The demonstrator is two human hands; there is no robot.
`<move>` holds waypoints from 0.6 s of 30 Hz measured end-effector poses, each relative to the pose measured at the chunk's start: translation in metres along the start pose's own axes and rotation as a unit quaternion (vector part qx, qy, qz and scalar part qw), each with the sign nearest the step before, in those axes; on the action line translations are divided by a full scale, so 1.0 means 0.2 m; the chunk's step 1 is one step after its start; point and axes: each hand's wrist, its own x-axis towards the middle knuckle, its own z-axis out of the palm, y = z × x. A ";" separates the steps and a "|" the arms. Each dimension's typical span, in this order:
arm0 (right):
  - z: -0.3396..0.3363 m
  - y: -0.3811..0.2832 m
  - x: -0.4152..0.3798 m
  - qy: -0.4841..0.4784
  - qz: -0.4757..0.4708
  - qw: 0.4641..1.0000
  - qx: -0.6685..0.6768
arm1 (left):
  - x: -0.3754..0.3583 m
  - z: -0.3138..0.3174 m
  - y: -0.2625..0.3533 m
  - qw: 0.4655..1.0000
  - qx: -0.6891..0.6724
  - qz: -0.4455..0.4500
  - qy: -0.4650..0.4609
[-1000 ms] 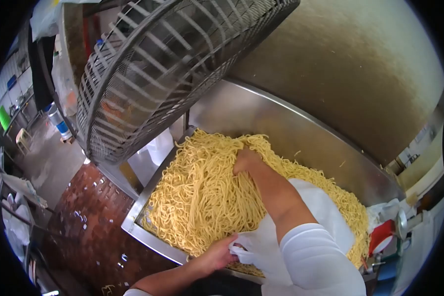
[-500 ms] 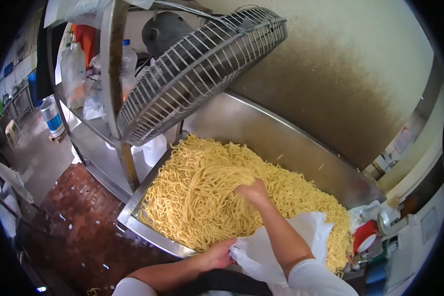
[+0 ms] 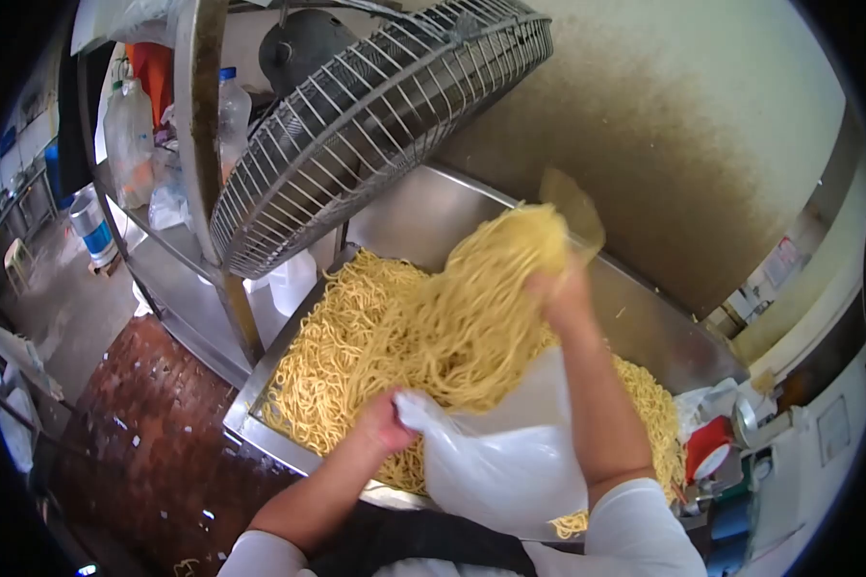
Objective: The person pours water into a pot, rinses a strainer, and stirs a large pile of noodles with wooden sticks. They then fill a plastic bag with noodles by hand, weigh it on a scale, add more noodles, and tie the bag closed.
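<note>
My right hand (image 3: pixel 560 288) is raised above a steel tray (image 3: pixel 260 409), gripping a big bunch of yellow noodles (image 3: pixel 481 298) that hangs in long strands down to the pile below. The noodle pile (image 3: pixel 351 346) fills the tray. My left hand (image 3: pixel 383 423) clutches the rim of a white plastic bag (image 3: pixel 510 452) at the tray's near edge, and the bag's mouth sits under the hanging strands. Both arms wear white sleeves.
A large wire-caged fan (image 3: pixel 356 125) tilts over the tray's far left corner. Steel shelving (image 3: pixel 173 240) with plastic bottles (image 3: pixel 130 125) stands at the left, over a brick floor (image 3: pixel 154 423). A red-and-white container (image 3: pixel 707 447) sits at the right. A stained wall (image 3: pixel 683 144) rises behind.
My right hand has lifted a bunch of noodles from the pile up high. My left hand has pulled the bag up and left, so its mouth is under the strands.
</note>
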 end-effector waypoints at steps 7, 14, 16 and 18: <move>0.28 0.41 -0.68 -0.733 0.131 0.647 -0.164 | -0.20 0.40 0.22 0.973 0.056 0.148 0.167; 0.24 0.47 0.03 -0.590 0.052 0.690 -0.416 | -0.45 0.21 0.05 0.971 0.127 0.175 0.105; 0.32 0.61 0.15 -0.516 -0.043 0.713 -0.473 | -0.56 0.15 -0.03 0.946 0.221 0.185 0.150; 0.47 0.70 0.22 -0.407 -0.081 0.720 -0.557 | -0.62 0.03 -0.08 0.911 0.311 0.188 0.195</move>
